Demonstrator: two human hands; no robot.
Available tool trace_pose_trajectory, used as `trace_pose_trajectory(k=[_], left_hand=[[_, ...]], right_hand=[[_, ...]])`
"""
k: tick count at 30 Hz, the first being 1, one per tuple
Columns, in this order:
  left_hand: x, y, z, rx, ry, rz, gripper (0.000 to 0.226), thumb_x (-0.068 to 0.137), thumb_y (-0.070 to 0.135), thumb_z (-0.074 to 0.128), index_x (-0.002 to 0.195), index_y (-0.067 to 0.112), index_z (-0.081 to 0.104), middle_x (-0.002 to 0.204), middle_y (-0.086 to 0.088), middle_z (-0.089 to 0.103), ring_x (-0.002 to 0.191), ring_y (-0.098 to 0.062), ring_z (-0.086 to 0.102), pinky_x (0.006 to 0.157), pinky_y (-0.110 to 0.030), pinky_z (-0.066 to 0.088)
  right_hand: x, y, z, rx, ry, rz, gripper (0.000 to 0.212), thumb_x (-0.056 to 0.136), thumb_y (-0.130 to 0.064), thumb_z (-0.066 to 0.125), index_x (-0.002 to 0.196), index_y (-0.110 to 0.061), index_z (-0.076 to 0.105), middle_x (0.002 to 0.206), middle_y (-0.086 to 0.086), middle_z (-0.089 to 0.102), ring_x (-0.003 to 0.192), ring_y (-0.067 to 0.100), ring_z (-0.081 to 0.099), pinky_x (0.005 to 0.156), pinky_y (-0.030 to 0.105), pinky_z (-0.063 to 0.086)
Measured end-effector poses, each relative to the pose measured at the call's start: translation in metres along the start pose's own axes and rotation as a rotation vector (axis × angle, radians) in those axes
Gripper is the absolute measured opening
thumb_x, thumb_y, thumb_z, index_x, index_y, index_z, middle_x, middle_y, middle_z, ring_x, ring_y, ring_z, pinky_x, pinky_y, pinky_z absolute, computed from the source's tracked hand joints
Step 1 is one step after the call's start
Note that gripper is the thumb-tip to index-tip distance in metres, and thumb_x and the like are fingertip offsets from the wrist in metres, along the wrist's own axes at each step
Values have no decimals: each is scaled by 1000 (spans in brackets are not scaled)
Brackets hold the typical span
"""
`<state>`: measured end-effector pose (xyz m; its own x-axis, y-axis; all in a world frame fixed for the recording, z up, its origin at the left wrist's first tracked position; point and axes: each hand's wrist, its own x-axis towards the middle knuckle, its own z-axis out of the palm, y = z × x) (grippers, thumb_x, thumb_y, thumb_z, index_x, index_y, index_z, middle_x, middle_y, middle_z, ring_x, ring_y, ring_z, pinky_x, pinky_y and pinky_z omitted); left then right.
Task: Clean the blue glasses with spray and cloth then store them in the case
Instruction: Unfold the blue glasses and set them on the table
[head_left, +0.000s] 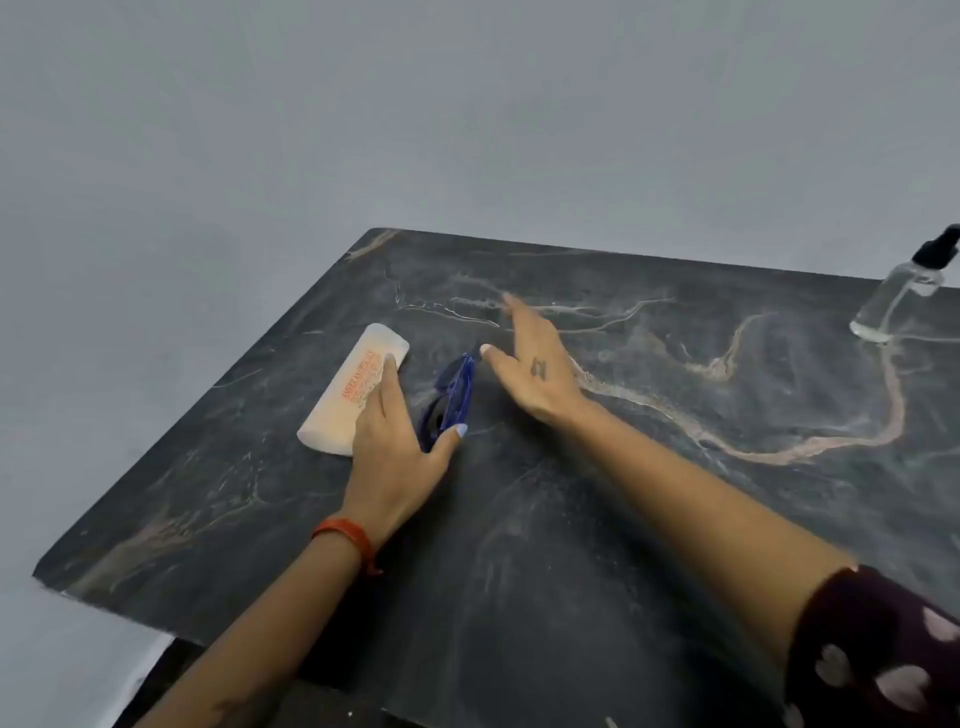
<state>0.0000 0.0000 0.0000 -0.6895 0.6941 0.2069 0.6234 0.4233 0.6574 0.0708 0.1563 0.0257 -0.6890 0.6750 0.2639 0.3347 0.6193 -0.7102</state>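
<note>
Here, on the dark marbled counter (597, 519), I see the blue glasses (451, 397) folded and lying between my two hands, just right of the pale case (345, 397) with its orange lettering. My left hand (392, 452) lies flat and spread: its fingers rest across the near end of the case, its thumb touches the near end of the glasses, and the grip closes on nothing. My right hand (535, 374) hovers open just right of the glasses, fingers stretched away from me, thumb tip near the far end of the frame; whether it touches, I cannot tell. The clear spray bottle (896, 299) with its black pump stands well apart at the far right edge. An orange band (345, 540) circles the left wrist.
</note>
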Motion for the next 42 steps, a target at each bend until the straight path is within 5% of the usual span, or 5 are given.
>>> trace_pose_trajectory(k=[9,18,26,34,42], left_hand=[[16,-16,5,-150,38,105,81,77,30,74,142,19,27,129,-2,50,78,-3,57,76,-29,49],[11,-14,3,-376,-19,122,82,73,22,78,141,22,32,123,5,49,85,-5,63,74,-17,48],[3,28,16,-566,-138,267,37,73,11,76,100,27,56,119,3,59,91,-8,66,76,-23,55],[20,45,30,-327,-304,463,17,74,17,75,88,25,72,105,5,64,96,0,57,82,-3,41],[31,39,50,-387,-353,404,5,78,18,71,78,24,73,103,10,62,96,6,56,82,-4,39]], right_hand=[[15,-1,22,-13,-114,137,48,83,-25,64,127,-12,51,125,7,58,115,21,52,99,32,42],[-24,10,-6,303,100,275,32,81,6,62,112,-2,62,111,15,65,104,24,61,93,36,50],[-81,32,-78,512,295,334,24,70,12,71,76,-8,58,82,16,61,68,19,63,62,23,58],[-109,51,-99,639,257,337,16,74,10,67,69,-4,62,79,17,63,67,23,66,60,24,57],[-113,64,-114,301,80,163,14,77,1,71,91,-2,71,71,8,68,57,8,65,63,14,55]])
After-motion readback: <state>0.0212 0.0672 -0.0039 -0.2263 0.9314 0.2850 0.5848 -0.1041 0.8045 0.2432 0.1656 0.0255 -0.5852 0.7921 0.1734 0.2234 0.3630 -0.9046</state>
